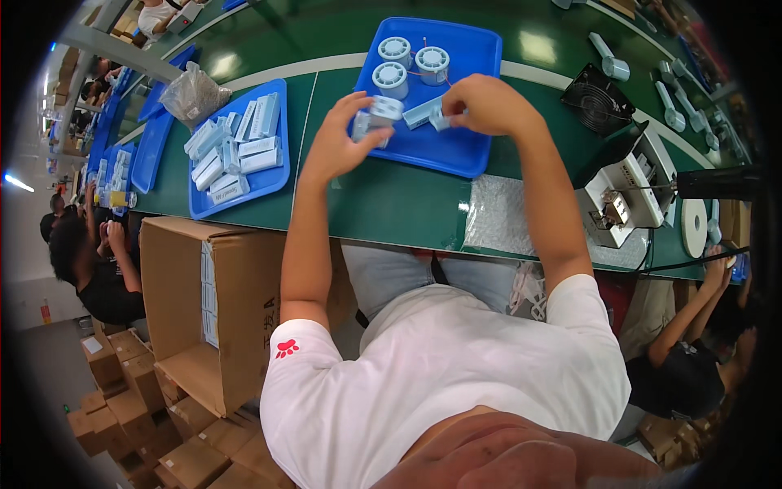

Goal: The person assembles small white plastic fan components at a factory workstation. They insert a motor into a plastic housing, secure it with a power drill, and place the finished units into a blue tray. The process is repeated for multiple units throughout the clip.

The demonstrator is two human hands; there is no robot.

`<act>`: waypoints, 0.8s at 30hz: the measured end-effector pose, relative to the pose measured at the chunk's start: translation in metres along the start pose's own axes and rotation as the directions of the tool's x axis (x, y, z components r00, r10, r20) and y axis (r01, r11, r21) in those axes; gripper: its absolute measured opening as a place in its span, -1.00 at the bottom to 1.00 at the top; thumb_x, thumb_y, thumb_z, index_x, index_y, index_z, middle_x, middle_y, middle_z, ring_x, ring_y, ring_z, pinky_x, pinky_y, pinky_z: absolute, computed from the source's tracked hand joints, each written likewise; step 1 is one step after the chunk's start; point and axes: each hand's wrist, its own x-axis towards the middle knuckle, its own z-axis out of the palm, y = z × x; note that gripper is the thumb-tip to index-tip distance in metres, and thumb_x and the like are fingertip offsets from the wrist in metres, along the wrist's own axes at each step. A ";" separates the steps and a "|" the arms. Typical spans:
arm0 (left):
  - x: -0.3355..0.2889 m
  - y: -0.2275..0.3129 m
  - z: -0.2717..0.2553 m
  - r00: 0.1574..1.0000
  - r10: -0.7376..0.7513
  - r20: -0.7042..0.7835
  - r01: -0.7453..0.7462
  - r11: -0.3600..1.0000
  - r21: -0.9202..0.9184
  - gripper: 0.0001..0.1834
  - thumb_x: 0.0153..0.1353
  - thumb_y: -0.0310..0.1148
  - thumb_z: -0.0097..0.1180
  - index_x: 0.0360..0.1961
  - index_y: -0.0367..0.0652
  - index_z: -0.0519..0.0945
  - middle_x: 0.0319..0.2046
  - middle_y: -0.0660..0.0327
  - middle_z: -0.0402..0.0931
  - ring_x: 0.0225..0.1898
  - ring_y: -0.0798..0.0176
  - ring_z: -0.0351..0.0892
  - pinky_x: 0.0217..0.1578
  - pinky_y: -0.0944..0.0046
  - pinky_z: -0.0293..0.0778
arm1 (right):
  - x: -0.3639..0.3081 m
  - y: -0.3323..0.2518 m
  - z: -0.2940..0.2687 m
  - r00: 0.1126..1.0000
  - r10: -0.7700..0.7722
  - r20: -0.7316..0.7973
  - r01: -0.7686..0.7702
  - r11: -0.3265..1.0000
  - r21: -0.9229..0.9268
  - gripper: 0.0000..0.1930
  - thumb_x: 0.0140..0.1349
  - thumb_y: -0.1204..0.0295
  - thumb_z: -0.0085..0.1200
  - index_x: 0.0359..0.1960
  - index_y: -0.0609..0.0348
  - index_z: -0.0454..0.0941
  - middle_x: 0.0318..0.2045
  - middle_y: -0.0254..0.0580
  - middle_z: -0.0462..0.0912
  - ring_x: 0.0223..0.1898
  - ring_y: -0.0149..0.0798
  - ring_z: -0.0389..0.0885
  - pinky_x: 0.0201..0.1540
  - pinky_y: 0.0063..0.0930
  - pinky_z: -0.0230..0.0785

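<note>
My left hand (pixel 334 138) is closed around a light-blue plastic fan part (pixel 384 110), blurred, above the left edge of a blue tray (pixel 456 161). My right hand (pixel 491 106) is pinched on a small light-blue piece (pixel 440 120) over the tray's right side. Beside that piece is a light-blue bar-shaped part (pixel 419 114); whether the two are joined I cannot tell. Farther back in the tray stand three round light-blue fan heads (pixel 394 50) with vented tops, and thin red wires show near them.
Another blue tray (pixel 284 163) at left holds several light-blue handle parts (pixel 261 118). A clear bag (pixel 194 96) lies behind it. At right are bubble wrap (pixel 497 213), a black fan (pixel 599 102) and a white machine (pixel 623 196). An open carton (pixel 183 326) stands below left. Co-workers sit both sides.
</note>
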 end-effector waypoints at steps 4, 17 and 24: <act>0.027 0.010 -0.019 0.950 -0.289 0.114 0.311 0.896 -0.318 -0.51 0.40 0.00 0.20 0.11 -0.18 0.66 -0.07 0.13 0.65 -0.08 0.20 0.63 -0.08 0.21 0.47 | -0.019 0.005 -0.017 0.803 -0.209 -0.558 0.290 0.955 0.060 -0.84 0.20 0.46 0.33 -0.22 0.16 0.66 0.05 -0.21 0.65 0.02 -0.12 0.65 -0.05 -0.17 0.53; 0.092 0.040 0.022 0.966 0.107 -0.237 -0.048 0.968 0.245 -0.71 0.17 -0.23 0.39 -0.09 -0.04 0.75 -0.12 0.22 0.68 -0.07 0.12 0.66 0.02 0.14 0.53 | -0.041 -0.005 -0.040 0.571 0.012 -0.821 0.512 0.777 0.368 -0.65 0.21 0.35 0.43 -0.10 0.14 0.51 -0.31 -0.28 0.66 -0.37 -0.34 0.64 -0.25 -0.51 0.51; 0.102 0.035 0.035 0.977 -0.211 -0.010 0.154 0.681 0.715 -0.25 -0.11 0.18 0.52 0.02 -0.10 0.70 0.06 0.07 0.55 0.21 -0.11 0.39 0.13 -0.21 0.38 | -0.053 -0.025 -0.049 0.427 -0.081 -0.901 0.575 0.793 0.201 -0.55 0.10 0.44 0.47 0.01 0.12 0.56 -0.15 -0.20 0.75 -0.20 -0.32 0.73 -0.05 -0.47 0.55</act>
